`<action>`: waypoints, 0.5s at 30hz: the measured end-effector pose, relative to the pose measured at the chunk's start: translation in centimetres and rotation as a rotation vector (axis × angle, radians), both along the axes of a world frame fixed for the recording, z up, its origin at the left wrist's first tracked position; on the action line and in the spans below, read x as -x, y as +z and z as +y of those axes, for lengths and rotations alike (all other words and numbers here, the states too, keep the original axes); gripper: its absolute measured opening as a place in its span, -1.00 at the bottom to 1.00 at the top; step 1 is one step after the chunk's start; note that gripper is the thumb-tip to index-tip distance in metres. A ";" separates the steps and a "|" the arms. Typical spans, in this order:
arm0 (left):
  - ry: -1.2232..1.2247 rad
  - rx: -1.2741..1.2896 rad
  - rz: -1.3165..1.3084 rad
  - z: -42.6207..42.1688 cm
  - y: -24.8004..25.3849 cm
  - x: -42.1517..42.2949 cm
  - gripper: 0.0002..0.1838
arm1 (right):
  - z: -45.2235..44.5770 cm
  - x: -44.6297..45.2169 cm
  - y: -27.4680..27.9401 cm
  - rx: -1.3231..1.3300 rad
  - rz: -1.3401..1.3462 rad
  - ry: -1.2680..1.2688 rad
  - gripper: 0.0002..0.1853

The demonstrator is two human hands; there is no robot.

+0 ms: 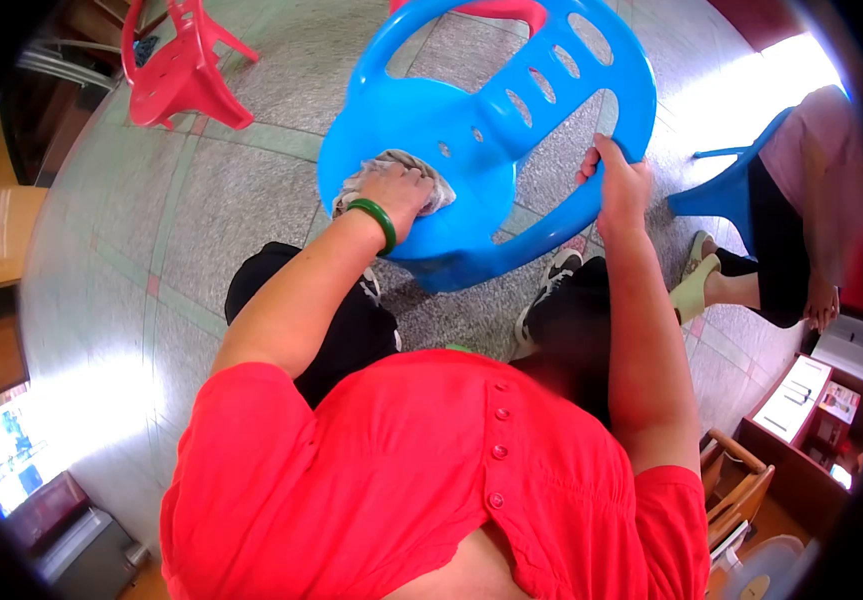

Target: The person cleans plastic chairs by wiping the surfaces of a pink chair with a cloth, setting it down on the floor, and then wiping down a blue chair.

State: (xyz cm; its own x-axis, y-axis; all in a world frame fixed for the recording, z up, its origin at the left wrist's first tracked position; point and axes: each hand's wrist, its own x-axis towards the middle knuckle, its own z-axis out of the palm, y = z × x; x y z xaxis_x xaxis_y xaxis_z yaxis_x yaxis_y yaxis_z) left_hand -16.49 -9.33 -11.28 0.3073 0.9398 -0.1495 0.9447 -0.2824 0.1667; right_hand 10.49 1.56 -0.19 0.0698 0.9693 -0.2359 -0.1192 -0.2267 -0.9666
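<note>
A blue plastic chair (411,115) is in front of me, its slotted backrest toward the upper right. My left hand (398,192), with a green bangle at the wrist, presses a greyish cloth (441,194) onto the chair's seat. The cloth is bunched under my palm and partly hidden by it. My right hand (623,190) is closed around the chair's curved rim on the right side, its thumb on top.
A red plastic chair (179,75) stands at the upper left. To the right, another person (801,190) sits on a blue chair (719,198). Wooden furniture (736,480) is at the lower right. The floor (221,200) is grey tile.
</note>
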 end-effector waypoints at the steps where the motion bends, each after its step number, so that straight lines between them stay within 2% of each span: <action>1: -0.023 -0.007 -0.023 0.0 -0.1 0.1 -0.59 | 0.0 0.0 0.0 -0.001 -0.012 0.014 -0.86; 5: -0.016 -0.012 -0.100 0.0 -2.4 0.9 -0.57 | 0.1 -0.2 -0.2 -0.017 -0.036 0.061 -0.85; 8: -0.017 0.047 -0.141 0.7 -2.1 1.2 -0.54 | 0.0 0.0 0.0 -0.017 -0.024 0.025 -0.83; 10: 0.299 0.224 -0.518 1.2 1.1 1.8 -0.51 | 0.1 -0.1 -0.2 -0.017 -0.040 0.029 -0.80; 11: 0.242 0.146 -0.570 3.0 -2.4 4.4 -0.49 | 0.1 -0.2 -0.3 -0.004 -0.041 0.024 -0.80; 13: 0.295 0.184 -0.637 5.6 -2.1 6.4 -0.45 | 0.3 -0.1 -0.3 -0.023 -0.051 0.020 -0.77; 14: 0.404 0.303 -0.651 7.0 3.2 5.9 -0.44 | 0.4 0.0 -0.3 -0.012 -0.048 0.015 -0.77; 15: 0.402 0.316 -0.646 7.9 5.8 5.0 -0.44 | 0.3 -0.1 -0.3 -0.013 -0.053 0.022 -0.76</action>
State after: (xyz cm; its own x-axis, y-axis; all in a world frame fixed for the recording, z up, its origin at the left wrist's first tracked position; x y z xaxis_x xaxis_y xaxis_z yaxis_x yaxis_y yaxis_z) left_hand -21.49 -1.39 -5.53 0.0725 0.9396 -0.3345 0.6540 0.2084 0.7272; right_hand 10.56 1.88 -0.47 0.0607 0.9737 -0.2198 -0.0627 -0.2160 -0.9744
